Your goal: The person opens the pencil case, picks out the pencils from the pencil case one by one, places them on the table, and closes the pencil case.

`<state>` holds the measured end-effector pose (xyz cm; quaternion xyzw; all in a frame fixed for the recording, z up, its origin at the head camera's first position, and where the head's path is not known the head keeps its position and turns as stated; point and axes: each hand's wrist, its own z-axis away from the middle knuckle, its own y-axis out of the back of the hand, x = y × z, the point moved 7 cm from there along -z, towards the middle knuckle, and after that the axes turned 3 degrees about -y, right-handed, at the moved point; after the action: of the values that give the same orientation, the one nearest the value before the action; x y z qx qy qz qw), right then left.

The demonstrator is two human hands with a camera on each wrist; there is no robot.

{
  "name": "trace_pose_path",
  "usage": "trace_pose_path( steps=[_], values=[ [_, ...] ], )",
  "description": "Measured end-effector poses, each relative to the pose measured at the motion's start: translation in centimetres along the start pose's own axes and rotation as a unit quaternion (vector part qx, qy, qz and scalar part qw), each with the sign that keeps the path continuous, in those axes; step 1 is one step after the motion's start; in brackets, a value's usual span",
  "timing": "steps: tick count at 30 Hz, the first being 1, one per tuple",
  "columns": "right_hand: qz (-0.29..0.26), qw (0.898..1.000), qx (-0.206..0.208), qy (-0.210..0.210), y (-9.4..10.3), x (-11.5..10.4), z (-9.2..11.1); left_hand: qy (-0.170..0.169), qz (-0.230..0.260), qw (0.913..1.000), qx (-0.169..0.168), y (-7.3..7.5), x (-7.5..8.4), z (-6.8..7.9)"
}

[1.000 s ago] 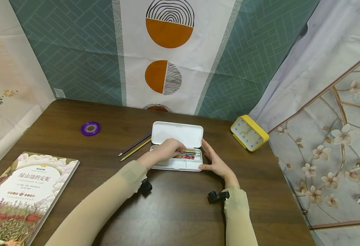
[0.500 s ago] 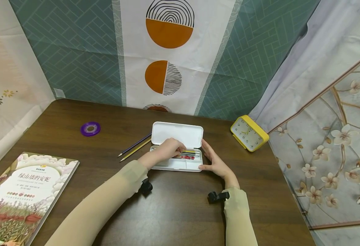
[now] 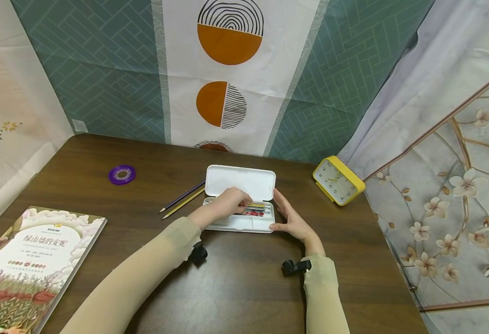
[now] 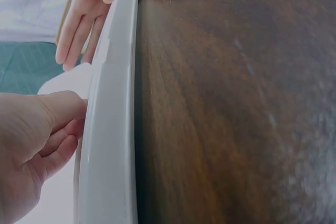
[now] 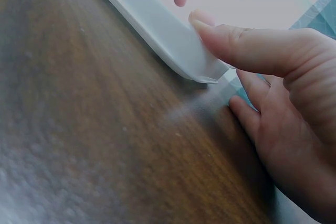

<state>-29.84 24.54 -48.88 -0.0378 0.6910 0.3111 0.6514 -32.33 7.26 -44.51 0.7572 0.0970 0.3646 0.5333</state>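
Observation:
A white pencil case (image 3: pixel 241 224) stands on the table with its lid (image 3: pixel 241 178) raised. Several pencils (image 3: pixel 257 211) lie in its back compartment, with a yellow pencil (image 3: pixel 258 204) at the rear. My left hand (image 3: pixel 226 203) reaches into the case, its fingers curled down at the yellow pencil's end; the front wall hides the fingertips in the left wrist view. At the case's right end, my right hand (image 3: pixel 293 221) steadies it. Its thumb (image 5: pixel 223 38) touches the front corner, and the straight fingers (image 4: pixel 79 35) extend toward the lid hinge.
A dark blue pencil (image 3: pixel 182 196) and a yellowish pencil (image 3: pixel 184 203) lie left of the case. A purple tape roll (image 3: pixel 115 178) sits farther left, above a book (image 3: pixel 46 250). To the right stands a yellow alarm clock (image 3: pixel 339 181). Patterned cloth (image 3: pixel 115 74) hangs behind the table.
Both hands stay almost where they were. Inside the case, the pencil ends beside my left fingers look slightly shifted; the lid and the things around have not moved.

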Motion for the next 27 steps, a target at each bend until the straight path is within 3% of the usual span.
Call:
trace_pose_path(
  steps=[14,27],
  values=[
    [-0.005,1.0,-0.003,0.008,0.0,-0.1,0.0,0.028,0.011,0.9995,0.001,0.2,0.2,0.1],
    [-0.005,1.0,0.001,0.007,0.0,0.2,0.0,0.016,0.001,0.9992,0.037,2.0,1.1,0.8]
  ],
)
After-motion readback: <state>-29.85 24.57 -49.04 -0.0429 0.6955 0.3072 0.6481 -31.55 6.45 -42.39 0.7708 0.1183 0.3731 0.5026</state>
